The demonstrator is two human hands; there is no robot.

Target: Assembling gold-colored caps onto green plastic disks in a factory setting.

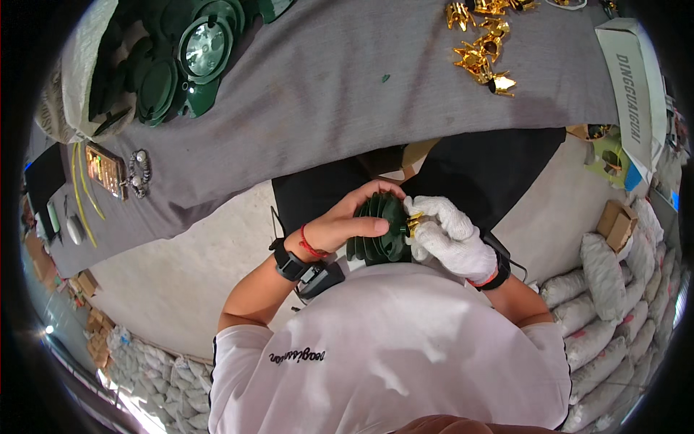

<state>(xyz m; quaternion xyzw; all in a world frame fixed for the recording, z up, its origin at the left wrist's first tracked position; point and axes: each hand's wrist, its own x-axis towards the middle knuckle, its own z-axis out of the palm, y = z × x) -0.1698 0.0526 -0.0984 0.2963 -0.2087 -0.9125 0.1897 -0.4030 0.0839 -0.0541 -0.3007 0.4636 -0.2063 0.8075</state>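
Observation:
Close to my body, my left hand (340, 223) is bare and wrapped round a dark green plastic part with stacked, ridged fins (372, 242); its thumb lies across the fins. My right hand (450, 235), in a white knit glove, pinches a small shiny gold piece (413, 223) against the right end of the green part. Gloved fingers cover much of the gold piece, so how far it sits in the green part cannot be made out. Several similar gold pronged pieces (477, 64) lie at the table's far right. Round green plastic discs (206, 50) are heaped at the far left.
A grey cloth covers the table (325, 94). On its left lie a phone (106, 171), a beaded bracelet (139, 173) and yellow strips (84, 195). A white sack (78, 69) stands behind them. A white box (627, 94) stands at the right edge, above stacked sacks (603, 275).

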